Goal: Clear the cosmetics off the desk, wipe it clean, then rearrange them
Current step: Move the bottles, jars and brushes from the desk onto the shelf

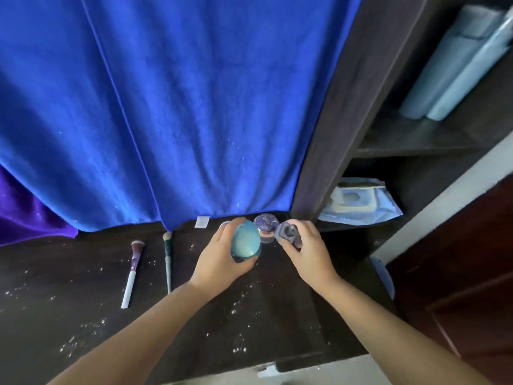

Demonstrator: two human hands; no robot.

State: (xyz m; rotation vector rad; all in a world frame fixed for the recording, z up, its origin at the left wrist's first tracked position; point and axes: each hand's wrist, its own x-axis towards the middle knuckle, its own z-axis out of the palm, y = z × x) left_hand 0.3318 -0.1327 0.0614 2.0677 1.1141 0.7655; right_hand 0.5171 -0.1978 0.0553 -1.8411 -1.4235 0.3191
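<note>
On the dark desk, dusted with white specks, my left hand grips a teal egg-shaped case. My right hand is closed on a small clear bottle with a dark cap. Between the two hands, at the back of the desk, stands a small jar with a purple glittery lid. Two makeup brushes lie to the left: one with a white handle and a slimmer one with a teal handle.
A blue towel hangs over the back of the desk, with purple cloth at far left. A dark shelf unit rises on the right, holding pale blue packets and rolls. A reddish-brown door is at right.
</note>
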